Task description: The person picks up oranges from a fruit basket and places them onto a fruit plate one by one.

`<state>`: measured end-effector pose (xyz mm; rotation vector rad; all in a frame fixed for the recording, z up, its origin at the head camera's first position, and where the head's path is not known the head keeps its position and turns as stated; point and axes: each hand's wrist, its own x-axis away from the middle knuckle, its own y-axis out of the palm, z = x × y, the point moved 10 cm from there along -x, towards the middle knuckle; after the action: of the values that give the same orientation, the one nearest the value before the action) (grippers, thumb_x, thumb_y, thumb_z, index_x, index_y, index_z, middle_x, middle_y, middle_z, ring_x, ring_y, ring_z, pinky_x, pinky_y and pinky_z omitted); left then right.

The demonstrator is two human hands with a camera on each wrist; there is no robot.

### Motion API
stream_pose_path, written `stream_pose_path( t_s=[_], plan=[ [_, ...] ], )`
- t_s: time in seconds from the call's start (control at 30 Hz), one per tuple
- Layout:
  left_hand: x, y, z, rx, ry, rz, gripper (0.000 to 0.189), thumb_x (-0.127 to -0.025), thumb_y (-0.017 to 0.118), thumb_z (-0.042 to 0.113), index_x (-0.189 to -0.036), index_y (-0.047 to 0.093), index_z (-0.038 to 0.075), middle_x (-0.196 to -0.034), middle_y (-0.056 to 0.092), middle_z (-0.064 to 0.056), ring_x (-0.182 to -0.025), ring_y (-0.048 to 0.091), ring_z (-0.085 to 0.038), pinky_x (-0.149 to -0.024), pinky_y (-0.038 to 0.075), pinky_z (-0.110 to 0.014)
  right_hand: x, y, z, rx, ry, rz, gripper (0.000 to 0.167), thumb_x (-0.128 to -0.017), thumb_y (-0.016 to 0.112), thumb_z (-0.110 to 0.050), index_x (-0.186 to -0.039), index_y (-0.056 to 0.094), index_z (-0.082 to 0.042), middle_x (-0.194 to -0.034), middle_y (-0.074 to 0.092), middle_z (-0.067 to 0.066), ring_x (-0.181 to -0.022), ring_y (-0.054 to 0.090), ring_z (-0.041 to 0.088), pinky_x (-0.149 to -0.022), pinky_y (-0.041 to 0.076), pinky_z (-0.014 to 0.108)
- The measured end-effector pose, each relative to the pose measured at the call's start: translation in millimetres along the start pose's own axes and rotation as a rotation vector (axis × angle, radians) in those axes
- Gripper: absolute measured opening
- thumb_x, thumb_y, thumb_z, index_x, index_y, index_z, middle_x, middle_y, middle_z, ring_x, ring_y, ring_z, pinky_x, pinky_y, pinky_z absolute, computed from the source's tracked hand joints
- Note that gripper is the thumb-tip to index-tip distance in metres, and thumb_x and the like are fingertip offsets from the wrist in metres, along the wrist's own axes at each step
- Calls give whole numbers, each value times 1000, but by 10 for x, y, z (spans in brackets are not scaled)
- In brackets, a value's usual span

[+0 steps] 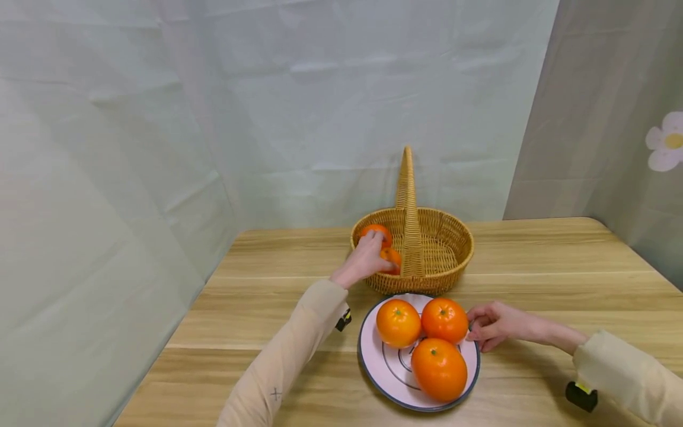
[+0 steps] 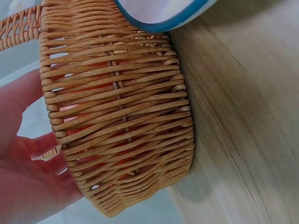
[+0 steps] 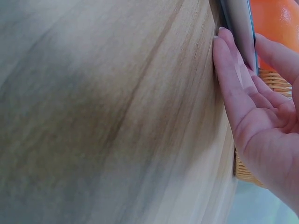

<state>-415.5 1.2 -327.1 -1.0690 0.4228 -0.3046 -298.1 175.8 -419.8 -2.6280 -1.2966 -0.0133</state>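
In the head view, a wicker basket (image 1: 447,279) with a tall handle (image 1: 408,207) stands at the far side of a wooden table (image 1: 267,314), just in front of a pale cloth (image 1: 331,112). The left hand (image 1: 365,258) reaches over its left rim, thumb and fingers curved around the near orange (image 1: 392,258); the far orange (image 1: 386,237) sits just beyond, partly hidden by the fingers, and both lie in the left part of the basket. Nearer than the basket is a white plate (image 1: 377,367) with a dark blue rim, carrying three more: a left orange (image 1: 398,324), a right orange (image 1: 445,321) and a large orange (image 1: 440,370) on the near side. The right hand (image 1: 493,324) is at the plate's right edge, in a narrow pinch. Both arms wear cream sleeves (image 1: 290,344), and a white flower (image 1: 667,141) shows on the cloth at the far right. In the left wrist view, the basket's woven wall hides the fingertips, orange colour shows through its gaps, and the blue rim of the plate appears close by. In the right wrist view, the thumb lies over the plate's rim beside an orange fruit, with the fingers along the outside underneath, just above the table.
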Motion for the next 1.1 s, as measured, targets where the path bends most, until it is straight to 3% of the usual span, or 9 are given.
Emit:
stream_pose_path(
  t_s=[0.3,0.53,0.87,1.1],
  plan=[
    [-17,57,-23,1,-31,-16,65,-67,80,32,-112,44,3,-108,44,-13,-90,47,-23,-77,41,-31,-6,21,-29,-6,-21,-8,23,-89,53,0,-105,46,15,-88,61,14,-71,59,19,-65,50,39],
    [-40,95,-16,-52,-86,-53,67,-69,79,31,-118,45,0,-119,46,-18,-102,47,-25,-84,40,-32,-1,11,-37,-11,-21,1,25,-89,53,1,-105,44,18,-87,60,19,-69,59,18,-64,50,38],
    [-75,115,34,-76,-37,-42,49,-68,80,27,-100,52,1,-89,49,-6,-79,46,-19,-67,41,-25,-3,26,-35,-24,-19,5,27,-89,53,1,-107,43,19,-89,59,19,-72,60,20,-65,50,39],
    [-80,89,62,-62,-7,-19,48,-68,79,26,-100,53,1,-89,50,-6,-81,46,-20,-68,41,-26,5,8,-9,-16,-11,22,26,-89,54,1,-106,44,18,-88,59,18,-71,59,19,-64,50,38]
  ],
)
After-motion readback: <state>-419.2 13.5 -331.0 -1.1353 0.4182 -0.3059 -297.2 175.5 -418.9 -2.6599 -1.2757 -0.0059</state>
